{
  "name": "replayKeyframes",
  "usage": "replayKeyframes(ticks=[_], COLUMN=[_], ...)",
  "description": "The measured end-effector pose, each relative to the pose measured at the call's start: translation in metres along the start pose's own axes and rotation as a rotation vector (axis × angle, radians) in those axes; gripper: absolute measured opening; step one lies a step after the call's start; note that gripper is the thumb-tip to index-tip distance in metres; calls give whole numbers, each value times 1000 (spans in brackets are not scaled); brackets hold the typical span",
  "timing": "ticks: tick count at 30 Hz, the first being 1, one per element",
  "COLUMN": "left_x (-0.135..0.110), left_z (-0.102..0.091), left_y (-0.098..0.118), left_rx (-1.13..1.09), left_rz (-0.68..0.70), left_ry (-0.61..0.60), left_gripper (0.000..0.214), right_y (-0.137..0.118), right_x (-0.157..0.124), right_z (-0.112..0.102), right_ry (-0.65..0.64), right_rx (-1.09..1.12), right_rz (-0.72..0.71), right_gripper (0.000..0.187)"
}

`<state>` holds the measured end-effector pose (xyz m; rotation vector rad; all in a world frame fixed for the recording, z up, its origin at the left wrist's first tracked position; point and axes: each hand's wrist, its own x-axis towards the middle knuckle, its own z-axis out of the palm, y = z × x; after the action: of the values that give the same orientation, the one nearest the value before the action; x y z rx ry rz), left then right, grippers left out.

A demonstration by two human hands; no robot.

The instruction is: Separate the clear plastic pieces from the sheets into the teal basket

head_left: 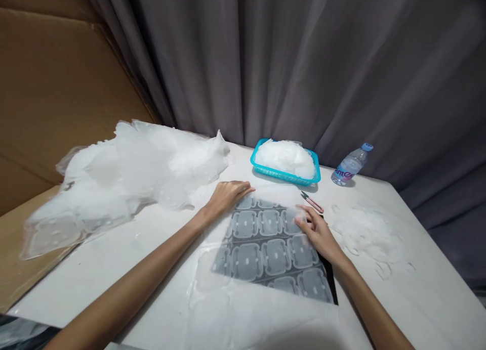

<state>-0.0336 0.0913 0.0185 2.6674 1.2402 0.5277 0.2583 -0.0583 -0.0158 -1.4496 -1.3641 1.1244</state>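
Note:
A translucent white plastic sheet with rows of rounded, moulded panels lies before me. Part of it covers a black sheet, whose dark edge shows at the right. My left hand is at the sheet's far left corner, fingers together and closed on its edge. At the right edge, my right hand pinches the plastic between thumb and fingers. Small thread snips with reddish handles lie just beyond my right hand.
A large heap of similar white sheets spreads across the left. Behind stands a turquoise basket full of white pieces. A water bottle is at the back right, with loose clear scraps nearer. Cardboard and a grey curtain border the table.

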Motion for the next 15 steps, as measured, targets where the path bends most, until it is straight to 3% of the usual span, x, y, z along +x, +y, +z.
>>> replayKeyframes(ticks=[5, 10, 15], left_x=[-6, -7, 8], left_z=[-4, -10, -4], left_y=[-15, -27, -3], left_rx=[97, 162, 170], left_rz=[-1, -8, 65], left_ry=[-20, 0, -5], left_gripper=[47, 39, 37], right_y=[-2, -5, 4], right_x=[1, 21, 41], right_z=[-9, -43, -66], right_ry=[107, 330, 311], right_rx=[-420, -701, -822], right_rz=[-197, -266, -241], right_gripper=[40, 39, 40])
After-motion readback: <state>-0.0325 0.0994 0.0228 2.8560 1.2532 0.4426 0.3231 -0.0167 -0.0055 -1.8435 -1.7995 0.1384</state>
